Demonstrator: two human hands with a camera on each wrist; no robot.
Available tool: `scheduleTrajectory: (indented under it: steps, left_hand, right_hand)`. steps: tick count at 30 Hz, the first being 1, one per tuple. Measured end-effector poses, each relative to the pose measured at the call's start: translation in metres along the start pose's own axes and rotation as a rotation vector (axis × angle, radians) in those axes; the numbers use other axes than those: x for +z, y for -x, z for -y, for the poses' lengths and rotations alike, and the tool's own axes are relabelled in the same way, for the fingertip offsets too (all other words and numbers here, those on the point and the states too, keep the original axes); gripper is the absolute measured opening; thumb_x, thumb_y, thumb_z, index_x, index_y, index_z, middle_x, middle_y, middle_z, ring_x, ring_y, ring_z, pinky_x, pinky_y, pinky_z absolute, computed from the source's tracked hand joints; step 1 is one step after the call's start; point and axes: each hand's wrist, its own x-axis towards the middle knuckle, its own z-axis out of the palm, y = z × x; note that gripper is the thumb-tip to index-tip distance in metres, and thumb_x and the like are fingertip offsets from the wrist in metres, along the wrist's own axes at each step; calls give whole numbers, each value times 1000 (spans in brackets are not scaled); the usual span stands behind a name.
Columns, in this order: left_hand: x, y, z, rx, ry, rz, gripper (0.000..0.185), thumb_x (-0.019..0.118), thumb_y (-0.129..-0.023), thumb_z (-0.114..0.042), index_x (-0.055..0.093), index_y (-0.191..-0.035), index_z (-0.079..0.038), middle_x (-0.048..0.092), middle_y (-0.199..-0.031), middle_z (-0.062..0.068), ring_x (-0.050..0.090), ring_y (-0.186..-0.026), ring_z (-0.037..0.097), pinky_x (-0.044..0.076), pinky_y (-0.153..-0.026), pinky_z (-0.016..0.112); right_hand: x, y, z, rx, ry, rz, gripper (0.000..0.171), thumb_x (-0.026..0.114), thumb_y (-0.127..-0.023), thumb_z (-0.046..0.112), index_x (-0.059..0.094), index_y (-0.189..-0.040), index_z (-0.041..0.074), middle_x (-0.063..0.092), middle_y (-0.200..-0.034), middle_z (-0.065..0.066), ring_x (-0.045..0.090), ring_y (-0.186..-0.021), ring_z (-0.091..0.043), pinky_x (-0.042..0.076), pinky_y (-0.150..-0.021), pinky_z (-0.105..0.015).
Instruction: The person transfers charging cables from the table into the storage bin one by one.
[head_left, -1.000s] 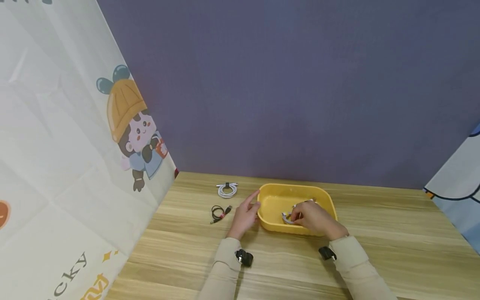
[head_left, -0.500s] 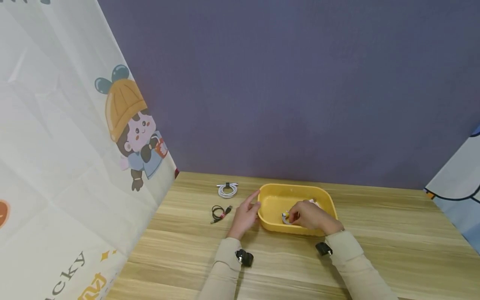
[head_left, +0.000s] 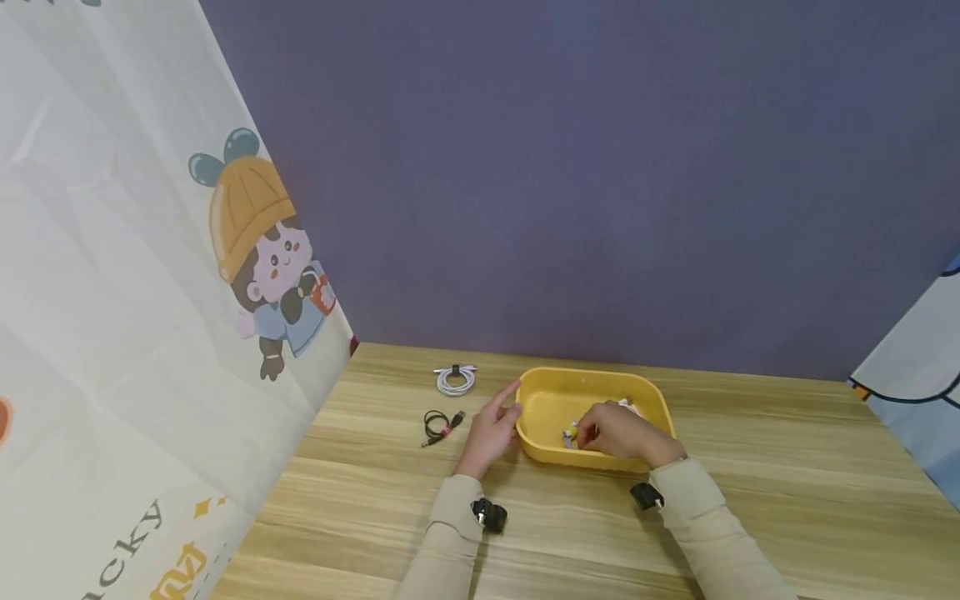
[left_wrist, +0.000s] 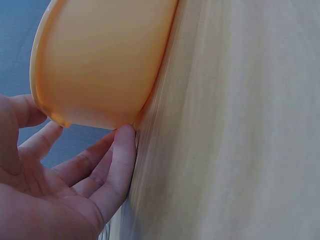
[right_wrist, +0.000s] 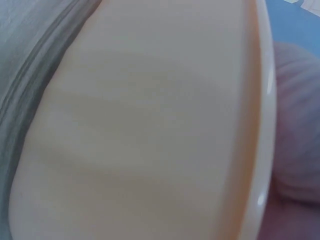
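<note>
A yellow plastic bin (head_left: 551, 457) stands on the wooden table in the head view. Against its left end rests my left hand (head_left: 491, 433), index finger along the rim. In the left wrist view, the fingertips of that left hand (left_wrist: 75, 170) touch the end wall of the bin (left_wrist: 105, 65), fingers only slightly bent. My right hand (head_left: 618, 432) reaches over the near rim, fingers curled and pinching a whitish cable (head_left: 567, 438) low inside; most of it is hidden. The right wrist view shows mainly the bin wall (right_wrist: 140, 115), with part of the right hand (right_wrist: 297, 125) beyond the rim.
Left of the bin lie a coiled white cable (head_left: 455, 381) with a black strap and a coiled black USB cable (head_left: 442, 427) with a red tie. Another whitish item (head_left: 628, 406) sits in the bin behind the right hand. A dark blue partition (head_left: 600, 183) rises behind the table.
My right hand has shifted slightly left inside the bin, and less of the whitish cable's curve shows at its fingertips. The left hand and the bin have stayed put.
</note>
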Motion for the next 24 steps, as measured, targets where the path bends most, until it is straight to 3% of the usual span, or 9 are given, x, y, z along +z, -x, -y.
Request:
scheduleTrajectory:
  steps: [7, 8, 11, 14, 15, 24]
  left_hand:
    - [8, -10, -2, -2, 17, -27, 45, 56, -106, -25, 53, -150, -29, 74, -108, 21, 67, -71, 12, 62, -68, 35]
    - [10, -12, -3, -2, 17, -31, 45, 56, -106, -25, 53, -150, -29, 74, -108, 21, 67, -71, 12, 62, -68, 35]
    - [11, -14, -3, -5, 19, -34, 45, 55, -106, -24, 52, -151, -29, 73, -108, 21, 66, -71, 13, 62, -69, 36]
    - [11, -15, -2, -6, 22, -31, 45, 55, -106, -25, 52, -151, -29, 73, -108, 21, 67, -72, 13, 63, -70, 37]
    - [11, -16, -1, -5, 24, -30, 45, 56, -106, -26, 52, -151, -30, 73, -108, 21, 66, -72, 13, 63, -70, 37]
    - [12, -17, 2, -1, 25, -26, 46, 56, -106, -25, 51, -151, -28, 73, -109, 22, 66, -72, 13, 63, -71, 39]
  right_hand:
    - [-11, 0, -15, 51, -52, -14, 11, 76, -90, 7, 77, -84, 16, 76, -86, 4, 63, -74, -3, 54, -69, -27]
    - [-12, 0, -17, 70, -53, -25, 8, 76, -91, 9, 78, -86, 15, 75, -86, 5, 61, -74, -2, 55, -76, -32]
    - [-14, 5, -20, 120, -58, -84, 5, 73, -94, 11, 78, -93, 11, 74, -85, 5, 59, -70, -2, 55, -73, -35]
    - [-15, 12, -23, 154, -48, -157, 9, 69, -97, 13, 77, -98, 10, 72, -84, 5, 56, -67, -1, 53, -70, -29]
    - [-16, 14, -25, 160, -44, -183, 10, 68, -98, 14, 77, -99, 9, 72, -84, 4, 55, -66, -2, 50, -62, -25]
    - [-25, 43, -31, 239, -20, -415, 11, 67, -100, 15, 75, -106, 10, 69, -85, 1, 50, -66, -6, 43, -57, -24]
